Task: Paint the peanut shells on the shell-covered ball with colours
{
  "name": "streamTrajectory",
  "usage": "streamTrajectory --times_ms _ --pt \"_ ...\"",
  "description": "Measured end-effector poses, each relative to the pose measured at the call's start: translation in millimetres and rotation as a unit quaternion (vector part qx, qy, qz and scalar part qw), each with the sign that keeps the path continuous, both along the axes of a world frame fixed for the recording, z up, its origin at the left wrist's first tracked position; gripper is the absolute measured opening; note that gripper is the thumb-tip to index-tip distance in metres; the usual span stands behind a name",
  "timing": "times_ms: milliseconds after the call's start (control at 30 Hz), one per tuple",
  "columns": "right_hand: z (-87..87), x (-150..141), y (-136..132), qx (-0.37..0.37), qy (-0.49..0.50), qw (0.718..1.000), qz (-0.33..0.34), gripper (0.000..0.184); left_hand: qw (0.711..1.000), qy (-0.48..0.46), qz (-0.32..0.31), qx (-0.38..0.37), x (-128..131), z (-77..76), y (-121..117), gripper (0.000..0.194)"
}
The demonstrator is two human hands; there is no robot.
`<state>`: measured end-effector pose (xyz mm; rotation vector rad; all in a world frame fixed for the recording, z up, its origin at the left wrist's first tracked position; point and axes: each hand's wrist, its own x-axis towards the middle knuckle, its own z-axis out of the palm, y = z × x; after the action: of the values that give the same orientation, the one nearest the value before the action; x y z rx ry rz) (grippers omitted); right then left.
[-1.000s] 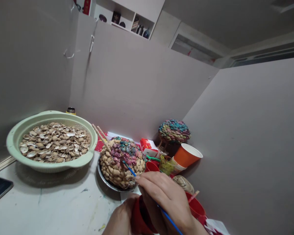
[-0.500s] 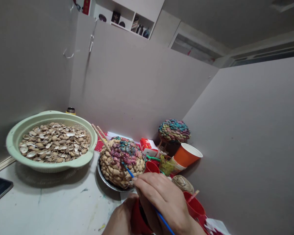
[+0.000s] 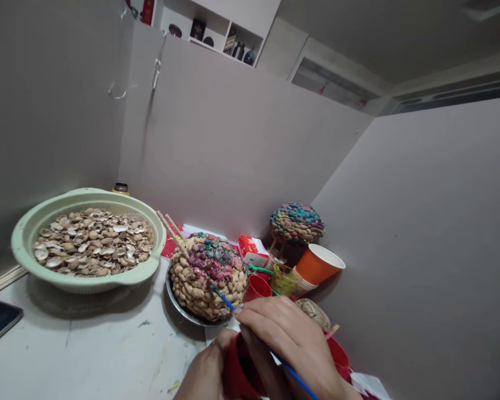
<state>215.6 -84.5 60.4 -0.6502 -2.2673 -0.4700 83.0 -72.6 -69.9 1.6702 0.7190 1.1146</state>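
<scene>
My right hand (image 3: 289,339) is closed around a blue paintbrush (image 3: 221,296), its bristles at the front of a dome (image 3: 191,286) covered in peanut shells. The dome's top is painted purple, pink and teal; the lower shells are bare tan. Two thin sticks (image 3: 171,232) poke out of its upper left. It rests in a metal bowl (image 3: 177,311). Below, my left hand (image 3: 204,369) grips a red cup (image 3: 234,369), whose inside is dark and partly hidden by my right hand.
At left, a pale green colander (image 3: 87,284) holds many peanut shells beside a phone (image 3: 0,322). Behind the right hand are a red cup (image 3: 258,286), a yellowish cup (image 3: 285,280), an orange paper cup (image 3: 316,265), a twine ball (image 3: 312,312) and a painted shell dome (image 3: 296,222).
My right hand and the paintbrush have shifted slightly right and down, so the brush tip sits lower on the dome. My left hand with the red cup has hardly moved.
</scene>
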Motion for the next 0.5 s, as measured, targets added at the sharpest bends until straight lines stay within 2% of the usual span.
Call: streamTrajectory --times_ms 100,233,333,500 --pt "10.4 1.4 -12.7 -0.056 -0.007 0.998 -0.039 0.026 1.000 0.005 -0.014 -0.001 -1.7 0.5 -0.4 0.036" --pt "11.9 2.2 -19.2 -0.031 0.047 0.997 -0.055 0.029 1.000 0.008 -0.018 -0.016 -2.7 -4.1 0.9 0.043" --pt "11.8 2.4 -16.8 -0.036 0.032 0.997 -0.056 0.031 0.999 0.004 -0.023 -0.026 -2.1 -7.3 2.6 0.046" --pt "22.4 3.6 -16.6 -0.038 0.035 0.997 -0.055 0.026 0.998 -0.003 -0.041 -0.038 -6.4 -0.9 2.4 0.060"
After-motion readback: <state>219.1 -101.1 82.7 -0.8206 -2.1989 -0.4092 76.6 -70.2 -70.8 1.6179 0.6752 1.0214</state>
